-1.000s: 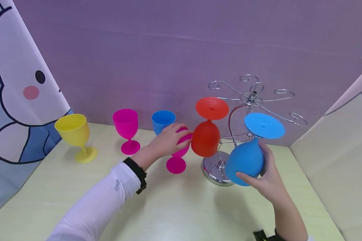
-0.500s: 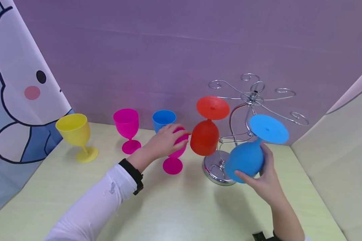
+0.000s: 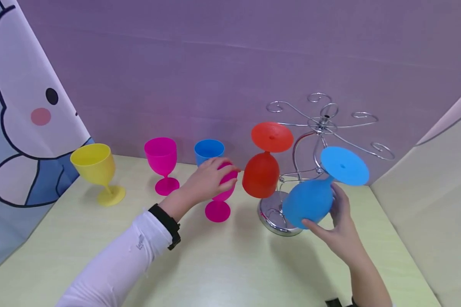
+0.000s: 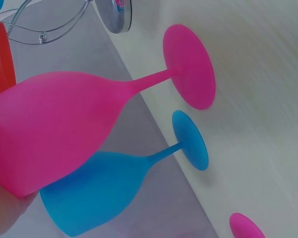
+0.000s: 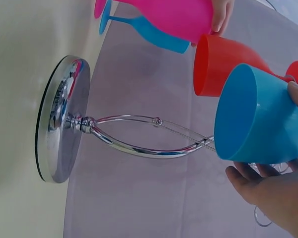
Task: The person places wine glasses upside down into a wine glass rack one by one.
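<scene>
Before purple cloth [image 3: 230,76], the right hand [image 3: 342,230] half-curls round an inverted blue goblet [image 3: 318,194], near the chrome rack [image 3: 322,125]; the left hand [image 3: 205,181] grips a pink goblet [image 4: 59,119], both probably light, stiffish, best held by the bowl [image 3: 305,204].

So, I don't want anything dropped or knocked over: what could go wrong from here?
The upside-down blue goblet tilts in the right hand; if its stem isn't seated on the rack, which I can't tell, it might drop when released. Its bowl is close to the hanging red goblet and could knock it. The left hand grips a pink goblet near a standing blue goblet, which might tip if bumped.
</scene>
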